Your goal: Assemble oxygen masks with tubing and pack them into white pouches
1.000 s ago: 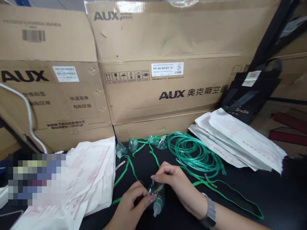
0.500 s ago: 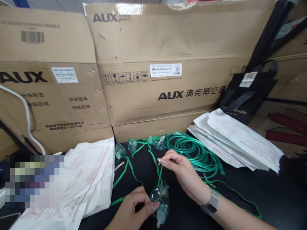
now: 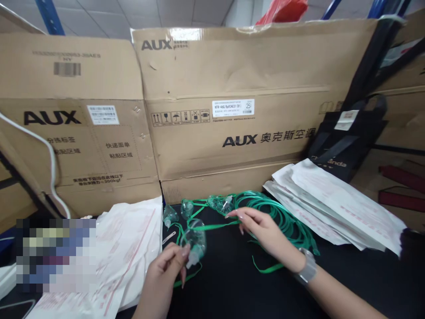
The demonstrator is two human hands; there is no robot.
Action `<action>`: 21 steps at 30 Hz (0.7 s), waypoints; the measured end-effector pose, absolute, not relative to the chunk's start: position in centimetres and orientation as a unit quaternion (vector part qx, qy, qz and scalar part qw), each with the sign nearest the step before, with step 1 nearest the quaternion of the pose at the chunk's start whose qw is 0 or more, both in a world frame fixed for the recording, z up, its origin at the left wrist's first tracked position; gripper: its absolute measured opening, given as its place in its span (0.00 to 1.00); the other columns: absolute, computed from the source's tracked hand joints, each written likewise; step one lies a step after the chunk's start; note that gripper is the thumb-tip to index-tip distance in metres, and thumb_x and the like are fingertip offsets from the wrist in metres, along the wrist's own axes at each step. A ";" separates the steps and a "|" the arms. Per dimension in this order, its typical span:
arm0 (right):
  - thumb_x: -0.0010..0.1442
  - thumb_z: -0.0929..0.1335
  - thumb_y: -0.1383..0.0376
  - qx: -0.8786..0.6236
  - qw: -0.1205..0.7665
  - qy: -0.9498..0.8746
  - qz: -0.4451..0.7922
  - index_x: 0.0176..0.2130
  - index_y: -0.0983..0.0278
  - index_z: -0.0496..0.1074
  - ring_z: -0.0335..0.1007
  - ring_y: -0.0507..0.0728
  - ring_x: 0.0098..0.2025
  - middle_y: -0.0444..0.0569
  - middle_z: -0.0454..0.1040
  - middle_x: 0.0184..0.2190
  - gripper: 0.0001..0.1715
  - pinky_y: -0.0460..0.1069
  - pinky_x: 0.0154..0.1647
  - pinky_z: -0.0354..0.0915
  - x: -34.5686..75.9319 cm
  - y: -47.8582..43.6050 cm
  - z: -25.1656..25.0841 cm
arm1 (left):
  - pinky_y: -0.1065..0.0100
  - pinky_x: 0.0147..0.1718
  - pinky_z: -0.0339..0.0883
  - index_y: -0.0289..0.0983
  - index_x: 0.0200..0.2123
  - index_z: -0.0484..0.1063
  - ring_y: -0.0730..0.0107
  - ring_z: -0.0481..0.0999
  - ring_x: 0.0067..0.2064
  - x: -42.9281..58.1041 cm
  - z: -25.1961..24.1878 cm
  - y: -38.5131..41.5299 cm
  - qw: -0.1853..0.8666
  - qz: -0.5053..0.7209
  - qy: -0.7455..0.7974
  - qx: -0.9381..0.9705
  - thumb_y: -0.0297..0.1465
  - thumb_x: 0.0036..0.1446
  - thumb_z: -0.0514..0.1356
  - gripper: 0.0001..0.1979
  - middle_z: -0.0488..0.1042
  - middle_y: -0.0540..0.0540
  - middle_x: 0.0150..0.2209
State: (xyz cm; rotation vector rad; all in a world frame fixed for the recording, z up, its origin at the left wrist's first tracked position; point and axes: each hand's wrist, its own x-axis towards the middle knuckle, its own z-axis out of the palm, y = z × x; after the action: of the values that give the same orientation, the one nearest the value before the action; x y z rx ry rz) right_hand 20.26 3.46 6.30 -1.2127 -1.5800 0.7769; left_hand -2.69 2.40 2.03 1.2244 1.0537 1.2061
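My left hand (image 3: 171, 266) pinches a clear green-tinted oxygen mask (image 3: 196, 237) by its edge, close to the connector at its lower end. A green elastic strap (image 3: 215, 226) runs from the mask to my right hand (image 3: 254, 223), whose fingers are closed on it and hold it stretched nearly level. Behind them, several similar masks (image 3: 187, 208) with green straps lie by the carton. A coil of green tubing (image 3: 282, 221) sits behind my right hand, partly hidden by it. A loose strap end (image 3: 268, 269) hangs or lies below my right wrist.
Large cardboard cartons (image 3: 232, 164) stand along the back. White printed packets are stacked at the left (image 3: 133, 248) and more packets (image 3: 341, 204) at the right. A black paper bag (image 3: 348, 137) stands at the back right. A white cable (image 3: 52, 164) hangs at the left.
The mask has moved left and up with my left hand. My right hand has drawn the strap out to the right, away from the mask. The view has tilted up a little.
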 end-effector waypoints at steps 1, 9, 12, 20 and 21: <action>0.55 0.65 0.54 -0.501 0.509 -0.625 0.316 0.36 0.63 0.74 0.59 0.50 0.23 0.43 0.67 0.24 0.16 0.46 0.26 0.56 20.8 3.7 6.7 | 0.72 0.23 0.52 0.37 0.14 0.63 0.74 0.58 0.22 -2.8 2.0 2.5 0.524 0.523 0.453 0.496 0.43 0.49 0.59 0.20 0.58 0.55 0.15; 0.44 0.73 0.65 -0.390 0.685 -0.402 0.466 0.32 0.64 0.73 0.48 0.44 0.16 0.36 0.58 0.16 0.11 0.41 0.17 0.53 23.8 4.8 8.4 | 0.74 0.18 0.53 0.37 0.20 0.64 0.75 0.58 0.20 -2.6 0.6 1.8 0.545 0.499 0.451 0.500 0.46 0.48 0.58 0.18 0.59 0.56 0.18; 0.44 0.72 0.66 -0.372 0.705 -0.375 0.474 0.31 0.63 0.72 0.51 0.44 0.17 0.37 0.59 0.17 0.09 0.41 0.19 0.59 24.9 5.2 8.5 | 0.75 0.17 0.52 0.37 0.19 0.64 0.77 0.58 0.19 -2.5 0.6 1.8 0.544 0.496 0.456 0.501 0.45 0.48 0.58 0.18 0.58 0.56 0.18; 0.53 0.64 0.68 -0.353 0.724 -0.317 0.500 0.31 0.62 0.70 0.63 0.46 0.21 0.48 0.72 0.37 0.05 0.39 0.12 0.59 27.4 6.2 7.4 | 0.75 0.16 0.50 0.36 0.25 0.68 0.77 0.57 0.17 -2.8 -0.1 2.5 0.563 0.496 0.476 0.460 0.48 0.46 0.57 0.19 0.60 0.57 0.13; 0.53 0.62 0.70 -0.350 0.722 -0.315 0.506 0.33 0.63 0.71 0.66 0.46 0.23 0.50 0.72 0.41 0.09 0.39 0.12 0.59 27.3 6.1 7.4 | 0.75 0.16 0.51 0.36 0.25 0.68 0.77 0.57 0.17 -2.8 -0.1 2.5 0.562 0.499 0.475 0.458 0.48 0.46 0.58 0.19 0.60 0.57 0.14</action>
State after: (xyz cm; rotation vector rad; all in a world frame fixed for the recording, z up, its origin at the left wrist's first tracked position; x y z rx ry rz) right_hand 27.33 6.05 7.39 -0.7722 -0.6965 1.1180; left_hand -2.78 2.55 -0.13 1.0797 1.1191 1.1747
